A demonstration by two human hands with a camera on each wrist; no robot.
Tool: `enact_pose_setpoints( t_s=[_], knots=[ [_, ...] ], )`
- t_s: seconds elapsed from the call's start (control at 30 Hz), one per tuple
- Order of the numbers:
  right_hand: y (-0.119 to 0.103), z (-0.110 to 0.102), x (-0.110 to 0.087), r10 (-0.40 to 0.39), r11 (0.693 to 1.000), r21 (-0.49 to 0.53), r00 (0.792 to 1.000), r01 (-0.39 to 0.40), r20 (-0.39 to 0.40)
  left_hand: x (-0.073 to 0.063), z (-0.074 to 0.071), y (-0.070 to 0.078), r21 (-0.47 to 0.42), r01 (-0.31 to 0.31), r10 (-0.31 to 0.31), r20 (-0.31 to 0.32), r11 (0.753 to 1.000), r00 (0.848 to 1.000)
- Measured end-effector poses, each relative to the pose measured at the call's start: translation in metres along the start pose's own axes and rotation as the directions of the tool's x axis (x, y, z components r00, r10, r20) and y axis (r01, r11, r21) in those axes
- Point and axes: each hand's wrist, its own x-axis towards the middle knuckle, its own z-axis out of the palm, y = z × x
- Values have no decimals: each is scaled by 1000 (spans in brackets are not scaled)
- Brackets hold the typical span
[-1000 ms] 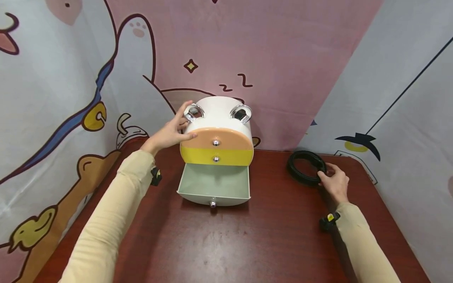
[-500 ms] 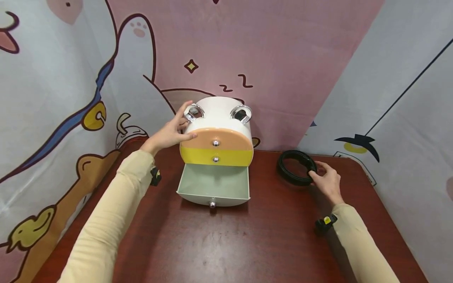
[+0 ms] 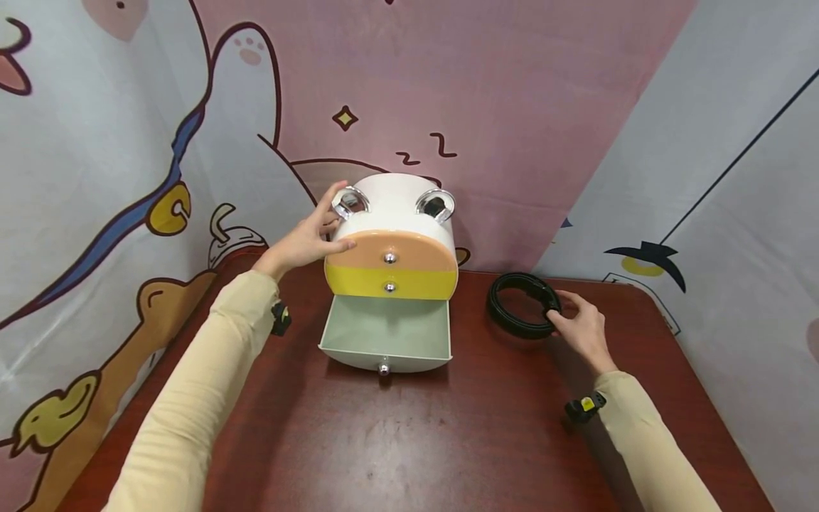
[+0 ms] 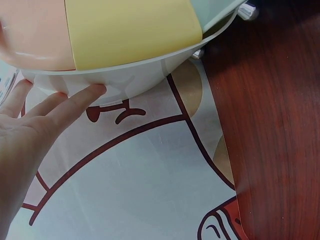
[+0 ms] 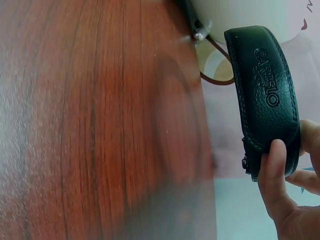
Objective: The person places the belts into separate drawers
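Note:
Against the back of the table stands a small rounded drawer cabinet (image 3: 397, 203) with a white shell and two chrome ring-shaped eyes on top. Its lowest pale green drawer (image 3: 387, 327) is pulled out with nothing in it; the orange and yellow drawers above are closed. My left hand (image 3: 301, 245) rests on the cabinet's left side, fingers extended along the shell and thumb on the front edge. To the right, my right hand (image 3: 581, 331) pinches a coiled black leather belt (image 3: 520, 329) between thumb and fingers. Embossed lettering shows on the belt (image 5: 262, 90) in the right wrist view.
The reddish-brown wooden table (image 3: 409, 441) extends in front of the cabinet and to both sides. Printed cartoon cloth (image 3: 499, 128) hangs close behind and at the left and right. A round chrome knob (image 3: 384, 369) sticks out from the pulled-out drawer's front.
My right hand has carried the coiled belt leftward, nearer to the cabinet. The left hand, the cabinet and its pulled-out drawer have stayed in place.

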Motion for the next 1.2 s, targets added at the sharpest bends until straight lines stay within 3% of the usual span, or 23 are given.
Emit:
enact_pose_setpoints(
  t_s=[0.53,0.77,1.2],
  knots=[
    [-29,3,-13,-53,999,7,998,53,-29,0,-1,0,0,0,0,4,1000,1000],
    [-39,11,-17,-84,995,44,995,86,-44,3,-1,-2,-13,-32,32,4,999,999],
    [-59,24,-30,-139,988,64,990,140,-19,5,-2,-8,-36,-46,47,9,998,999]
  ],
)
